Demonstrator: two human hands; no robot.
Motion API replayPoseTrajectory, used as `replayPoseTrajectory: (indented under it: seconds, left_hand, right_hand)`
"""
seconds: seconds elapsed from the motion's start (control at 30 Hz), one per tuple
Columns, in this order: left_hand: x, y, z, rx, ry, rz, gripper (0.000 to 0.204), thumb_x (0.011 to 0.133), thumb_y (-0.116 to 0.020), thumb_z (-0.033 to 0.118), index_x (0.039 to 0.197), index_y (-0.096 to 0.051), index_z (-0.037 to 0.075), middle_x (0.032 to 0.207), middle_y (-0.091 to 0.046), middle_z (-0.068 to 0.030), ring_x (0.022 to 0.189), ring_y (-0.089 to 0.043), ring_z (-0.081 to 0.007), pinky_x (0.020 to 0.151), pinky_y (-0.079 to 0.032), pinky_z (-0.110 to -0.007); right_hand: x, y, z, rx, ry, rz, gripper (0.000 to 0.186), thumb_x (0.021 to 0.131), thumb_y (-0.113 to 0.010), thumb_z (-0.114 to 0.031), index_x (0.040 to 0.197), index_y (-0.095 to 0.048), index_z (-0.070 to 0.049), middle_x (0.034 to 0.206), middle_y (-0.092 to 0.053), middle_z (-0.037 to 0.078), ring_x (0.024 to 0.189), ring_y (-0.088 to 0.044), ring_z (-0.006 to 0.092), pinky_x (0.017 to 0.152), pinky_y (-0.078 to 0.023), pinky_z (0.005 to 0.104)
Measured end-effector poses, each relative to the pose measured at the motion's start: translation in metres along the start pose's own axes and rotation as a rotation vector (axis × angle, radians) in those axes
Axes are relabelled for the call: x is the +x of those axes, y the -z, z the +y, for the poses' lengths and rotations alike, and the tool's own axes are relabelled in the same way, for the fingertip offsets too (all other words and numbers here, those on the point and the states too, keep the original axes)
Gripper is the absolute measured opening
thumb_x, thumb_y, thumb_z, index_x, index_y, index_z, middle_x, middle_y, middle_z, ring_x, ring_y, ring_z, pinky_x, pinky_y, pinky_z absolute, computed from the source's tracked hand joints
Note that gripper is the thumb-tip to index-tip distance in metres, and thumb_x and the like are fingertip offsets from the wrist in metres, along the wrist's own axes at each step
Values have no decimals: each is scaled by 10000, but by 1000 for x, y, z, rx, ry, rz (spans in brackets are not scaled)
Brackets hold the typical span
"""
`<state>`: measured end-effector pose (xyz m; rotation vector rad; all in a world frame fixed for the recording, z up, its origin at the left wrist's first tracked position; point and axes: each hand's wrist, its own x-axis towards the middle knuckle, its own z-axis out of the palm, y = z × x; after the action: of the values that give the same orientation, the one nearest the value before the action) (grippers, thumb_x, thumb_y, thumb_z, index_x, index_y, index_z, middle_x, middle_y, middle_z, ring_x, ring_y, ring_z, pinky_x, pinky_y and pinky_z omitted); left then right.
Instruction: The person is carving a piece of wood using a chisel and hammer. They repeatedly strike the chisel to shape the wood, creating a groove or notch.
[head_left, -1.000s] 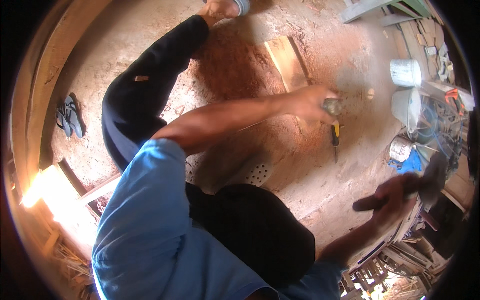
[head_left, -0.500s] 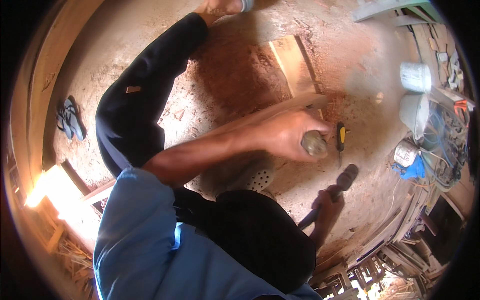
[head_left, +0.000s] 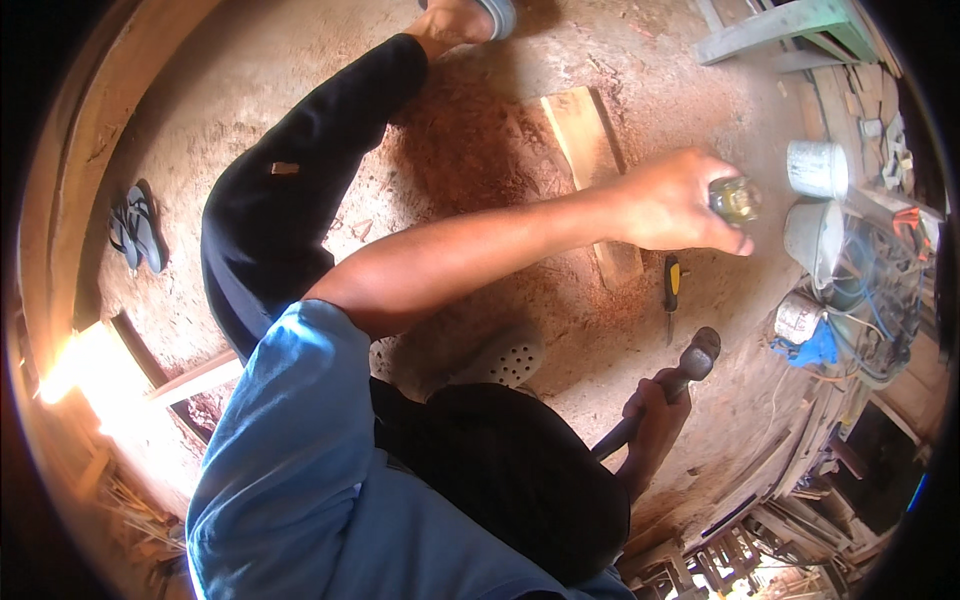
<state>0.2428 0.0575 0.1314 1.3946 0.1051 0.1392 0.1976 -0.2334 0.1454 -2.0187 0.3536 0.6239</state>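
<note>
My left hand (head_left: 678, 205) reaches across to the right, gripping a short greenish cylindrical object (head_left: 736, 199) above the floor, just right of a pale wooden board (head_left: 570, 125). What that object is, I cannot make out. The board lies flat, partly hidden under my forearm. Below that hand, a yellow-and-black screwdriver (head_left: 672, 285) rests on the floor, blade toward me. Lower right, my right hand (head_left: 655, 410) is closed round the handle of a hammer (head_left: 700, 352), its dark head raised beside my bent leg. A grey perforated clog (head_left: 510, 362) shows under me.
Buckets (head_left: 815, 168), tubing, a blue cloth (head_left: 815, 348) and scrap wood crowd the right side. A green wooden stand (head_left: 770, 30) is at the upper right. Grey-black flip-flops (head_left: 140, 225) lie at the left beside a timber beam (head_left: 80, 160). My outstretched leg crosses the upper left.
My left hand has moved up and rightward from half a second ago, still holding the cylinder. My right hand with the hammer moved leftward from a second ago and has stayed nearly still since.
</note>
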Motion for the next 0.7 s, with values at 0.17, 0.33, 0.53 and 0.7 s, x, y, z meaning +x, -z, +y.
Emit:
replayPoseTrajectory:
  seconds: [0.17, 0.33, 0.53, 0.7]
  left_hand:
    - [1, -4, -37, -28, -30, 21, 382, 769, -866, 349, 902, -676, 45, 823, -671, -38, 792, -604, -119, 733, -498, -324]
    - [5, -12, -42, 8, -80, -37, 392, 783, -852, 356, 950, -684, 44, 841, -682, -46, 789, -611, -130, 730, -501, -335]
    - [9, -19, -51, 76, -57, -130, 461, 801, -830, 348, 1125, -686, 53, 980, -707, -117, 902, -654, -220, 813, -516, -360]
    - [-2, -24, -69, -746, -17, -321, 490, 859, -789, 321, 1257, -650, 72, 1150, -699, -139, 1009, -668, -254, 902, -537, -402]
  right_hand:
    - [4, -4, -22, -64, 108, -29, 152, 795, -631, -12, 918, -544, -32, 640, -514, 50, 476, -508, 144, 472, -419, 287]
    - [6, 3, -66, 65, 418, -97, 200, 821, -659, -21, 979, -535, -26, 667, -547, 68, 491, -514, 134, 461, -413, 282]
    - [16, -10, -116, 79, 751, -20, 200, 847, -636, 3, 1035, -583, -42, 742, -592, 67, 535, -509, 127, 526, -441, 299]
    - [30, -47, -132, -860, 771, -222, 374, 838, -649, -47, 1209, -632, -4, 899, -696, 72, 666, -585, 170, 636, -481, 303]
